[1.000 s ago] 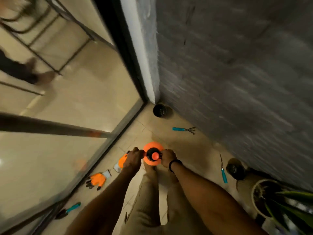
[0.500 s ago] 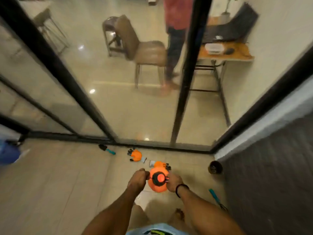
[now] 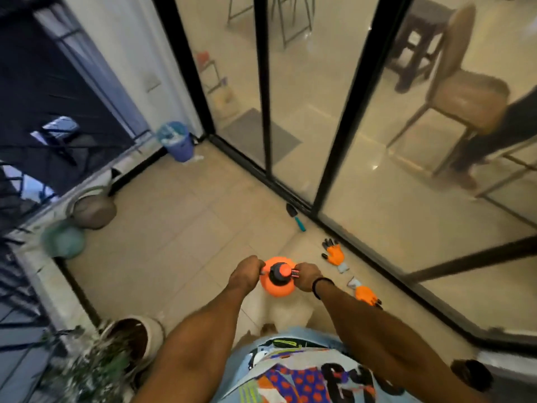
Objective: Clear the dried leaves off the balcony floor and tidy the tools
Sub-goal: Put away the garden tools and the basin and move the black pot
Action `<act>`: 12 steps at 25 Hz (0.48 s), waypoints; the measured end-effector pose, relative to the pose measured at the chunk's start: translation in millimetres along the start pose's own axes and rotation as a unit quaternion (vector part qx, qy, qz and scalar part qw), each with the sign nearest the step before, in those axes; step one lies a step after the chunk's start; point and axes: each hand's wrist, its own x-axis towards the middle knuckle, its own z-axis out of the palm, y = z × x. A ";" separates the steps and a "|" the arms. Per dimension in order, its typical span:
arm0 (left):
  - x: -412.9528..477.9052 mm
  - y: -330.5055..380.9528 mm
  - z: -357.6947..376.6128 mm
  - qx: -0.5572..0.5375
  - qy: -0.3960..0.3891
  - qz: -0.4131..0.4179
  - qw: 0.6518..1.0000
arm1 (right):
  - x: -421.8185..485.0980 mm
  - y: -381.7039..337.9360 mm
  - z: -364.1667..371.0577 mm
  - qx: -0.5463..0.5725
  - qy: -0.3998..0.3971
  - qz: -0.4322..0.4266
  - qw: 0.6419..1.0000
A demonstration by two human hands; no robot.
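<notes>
Just below the frame's middle, an orange sprayer (image 3: 276, 287) hangs above the tiled floor (image 3: 174, 242). The left hand (image 3: 245, 275) is clenched on the left end of its top handle and the right hand (image 3: 305, 277) grips the right end, so the black cap sits between the two fists. To the right, two orange gloves (image 3: 334, 255) lie on the floor beside the glass door (image 3: 290, 112), with a trowel (image 3: 296, 218) above them. A blue bin (image 3: 175, 142) stands in the upper-left corner.
</notes>
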 end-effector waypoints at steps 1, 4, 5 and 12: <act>-0.7 -19.2 -17.9 -0.020 0.007 -0.024 1.000 | 15.0 -25.1 -5.4 -0.013 -0.001 -0.017 1.000; 3.7 -75.9 -65.2 -0.071 0.036 -0.067 0.995 | 66.6 -100.5 -22.3 -0.064 -0.016 -0.066 0.996; 8.0 -94.8 -77.3 -0.083 0.047 -0.085 0.992 | 85.2 -123.5 -28.1 -0.080 -0.023 -0.081 0.993; 71.7 -238.6 -163.9 -0.142 0.121 -0.197 0.962 | 237.7 -292.7 -77.6 -0.178 -0.061 -0.185 0.965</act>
